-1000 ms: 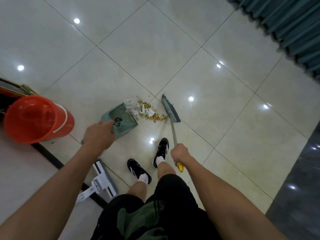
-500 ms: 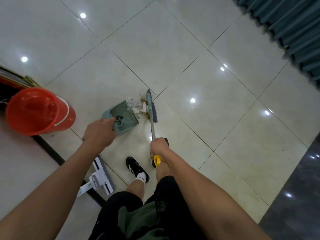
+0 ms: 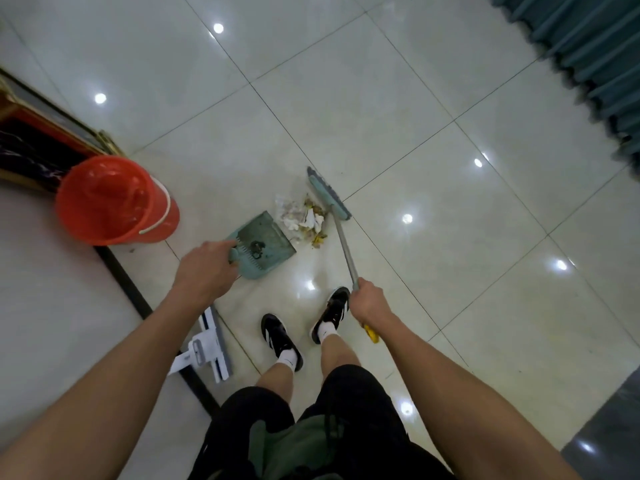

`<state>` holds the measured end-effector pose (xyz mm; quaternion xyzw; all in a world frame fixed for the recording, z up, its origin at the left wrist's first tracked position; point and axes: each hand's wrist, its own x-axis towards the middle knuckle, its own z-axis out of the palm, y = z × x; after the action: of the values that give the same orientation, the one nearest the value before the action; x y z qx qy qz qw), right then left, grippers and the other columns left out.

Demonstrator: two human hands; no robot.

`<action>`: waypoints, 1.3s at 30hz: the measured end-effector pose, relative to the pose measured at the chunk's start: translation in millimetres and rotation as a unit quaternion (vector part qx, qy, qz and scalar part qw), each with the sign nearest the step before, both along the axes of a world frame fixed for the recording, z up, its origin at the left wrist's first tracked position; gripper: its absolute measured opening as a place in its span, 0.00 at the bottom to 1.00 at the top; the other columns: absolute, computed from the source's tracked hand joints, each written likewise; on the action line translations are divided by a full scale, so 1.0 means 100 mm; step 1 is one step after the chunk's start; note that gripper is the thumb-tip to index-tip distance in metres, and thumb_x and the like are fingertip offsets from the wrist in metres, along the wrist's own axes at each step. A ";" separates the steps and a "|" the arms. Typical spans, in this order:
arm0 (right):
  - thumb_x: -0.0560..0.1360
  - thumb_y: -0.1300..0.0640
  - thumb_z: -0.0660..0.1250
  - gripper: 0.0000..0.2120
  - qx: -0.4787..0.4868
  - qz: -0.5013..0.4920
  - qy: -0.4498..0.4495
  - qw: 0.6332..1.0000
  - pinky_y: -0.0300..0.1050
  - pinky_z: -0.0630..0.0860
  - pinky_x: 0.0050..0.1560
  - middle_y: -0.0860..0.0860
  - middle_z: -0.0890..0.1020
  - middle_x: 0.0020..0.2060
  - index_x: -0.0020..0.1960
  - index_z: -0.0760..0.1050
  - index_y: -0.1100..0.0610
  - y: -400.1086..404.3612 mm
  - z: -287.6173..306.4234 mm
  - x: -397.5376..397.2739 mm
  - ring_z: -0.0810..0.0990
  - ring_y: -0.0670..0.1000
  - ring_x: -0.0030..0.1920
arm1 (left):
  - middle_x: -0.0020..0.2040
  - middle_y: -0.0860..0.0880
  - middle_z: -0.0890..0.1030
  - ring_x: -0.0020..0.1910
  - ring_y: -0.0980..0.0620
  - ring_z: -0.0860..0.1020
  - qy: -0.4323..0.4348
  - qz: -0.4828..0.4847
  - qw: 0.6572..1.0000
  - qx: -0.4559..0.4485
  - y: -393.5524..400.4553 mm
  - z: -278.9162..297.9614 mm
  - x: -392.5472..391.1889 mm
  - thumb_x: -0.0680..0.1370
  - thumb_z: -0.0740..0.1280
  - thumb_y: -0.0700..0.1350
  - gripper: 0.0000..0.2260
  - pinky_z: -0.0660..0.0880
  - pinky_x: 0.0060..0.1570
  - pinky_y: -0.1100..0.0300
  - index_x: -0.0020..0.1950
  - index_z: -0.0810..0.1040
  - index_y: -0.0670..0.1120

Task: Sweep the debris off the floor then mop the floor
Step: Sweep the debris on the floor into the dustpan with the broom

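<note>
Debris of paper scraps and yellow bits needs short strokes: right hand grips the teal-headed broom, left hand holds the teal plastic dustpan flat against the pale tiled floor.

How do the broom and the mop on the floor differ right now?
The broom is in use, gripped by the right hand; the mop lies untouched by the left foot. The broom's head is teal and sits against the debris; the mop's head is white with dark stripes, away from it. Both have long flat heads resting on the tiled floor.
</note>
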<state>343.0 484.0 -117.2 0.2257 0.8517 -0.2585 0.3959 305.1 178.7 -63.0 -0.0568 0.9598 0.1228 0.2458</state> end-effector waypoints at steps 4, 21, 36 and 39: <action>0.81 0.59 0.54 0.13 0.027 0.080 -0.028 0.996 0.45 0.71 0.41 0.60 0.78 0.57 0.63 0.70 0.61 0.07 -0.13 -0.25 0.76 0.58 0.46 | 0.38 0.49 0.78 0.38 0.44 0.79 0.002 0.045 0.999 0.015 -0.08 -0.10 0.06 0.77 0.66 0.47 0.01 0.79 0.40 0.52 0.47 0.75 0.53; 0.82 0.57 0.57 0.12 -0.112 0.097 -0.121 0.982 0.45 0.77 0.50 0.57 0.80 0.54 0.63 0.73 0.57 -0.34 -0.19 0.11 0.80 0.54 0.48 | 0.41 0.46 0.79 0.38 0.42 0.79 -0.006 0.049 0.999 0.006 -0.15 -0.27 0.08 0.77 0.64 0.47 0.05 0.75 0.38 0.53 0.50 0.78 0.51; 0.83 0.55 0.55 0.17 -0.101 0.109 -0.079 0.986 0.40 0.70 0.25 0.50 0.75 0.32 0.70 0.72 0.54 -0.22 0.51 0.30 0.70 0.48 0.26 | 0.41 0.47 0.81 0.41 0.42 0.80 0.012 0.154 0.987 0.036 -0.48 -0.22 0.38 0.74 0.66 0.47 0.04 0.80 0.43 0.50 0.48 0.79 0.52; 0.84 0.54 0.55 0.17 -0.068 0.147 -0.048 0.986 0.35 0.68 0.24 0.50 0.78 0.36 0.71 0.72 0.55 -0.21 0.66 0.28 0.72 0.46 0.27 | 0.42 0.46 0.82 0.42 0.41 0.81 0.008 0.172 0.984 0.046 -0.50 -0.19 0.48 0.74 0.66 0.46 0.04 0.78 0.41 0.52 0.47 0.79 0.51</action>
<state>371.3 463.3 -51.1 0.0827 0.8364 -0.2433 0.4841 353.4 129.1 -81.7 -0.2091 0.9310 0.2078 0.2153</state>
